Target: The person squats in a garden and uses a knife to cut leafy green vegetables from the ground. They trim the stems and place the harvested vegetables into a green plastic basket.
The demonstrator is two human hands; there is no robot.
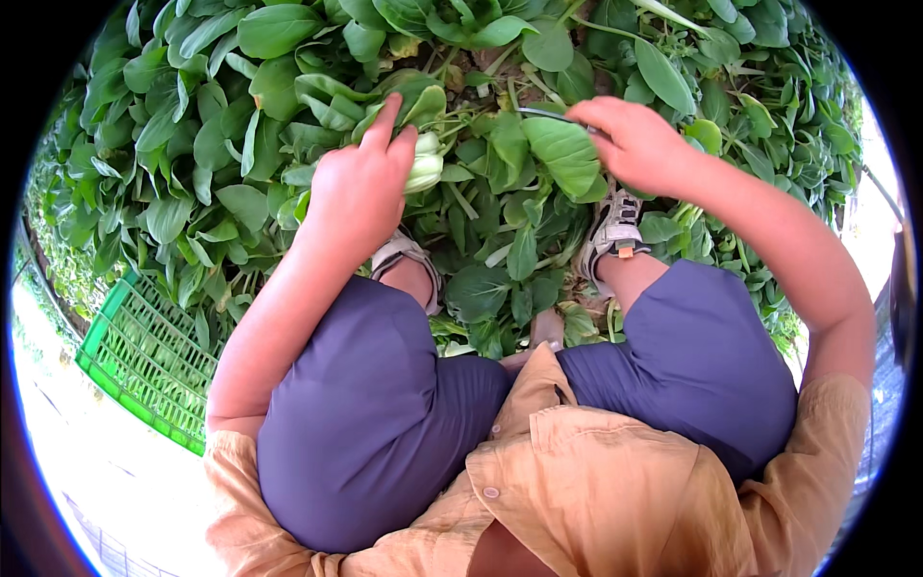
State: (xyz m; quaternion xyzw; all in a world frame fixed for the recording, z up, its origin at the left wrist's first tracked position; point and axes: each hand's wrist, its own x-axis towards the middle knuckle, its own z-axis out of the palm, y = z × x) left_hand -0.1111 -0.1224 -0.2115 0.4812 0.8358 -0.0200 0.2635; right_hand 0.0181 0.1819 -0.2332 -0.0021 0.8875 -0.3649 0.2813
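Note:
My left hand [365,189] is closed around a head of leafy greens, probably bok choy; its pale, thick stalk base [425,164] points right, and its leaves spread above my fingers. My right hand [631,141] grips a tool with a thin, curved metal blade [544,113], perhaps a sickle or knife, whose tip points left. The handle is hidden in my fist. A broad green leaf [564,153] lies just below the blade, beside my right fingers. The two hands are apart, with low leaves and some bare soil between them.
Dense leafy plants [216,137] fill the ground ahead and to both sides. A green plastic crate [148,364] stands at the left, beside the plants. My sandalled feet [613,223] are among cut or fallen leaves [479,292], close below the hands.

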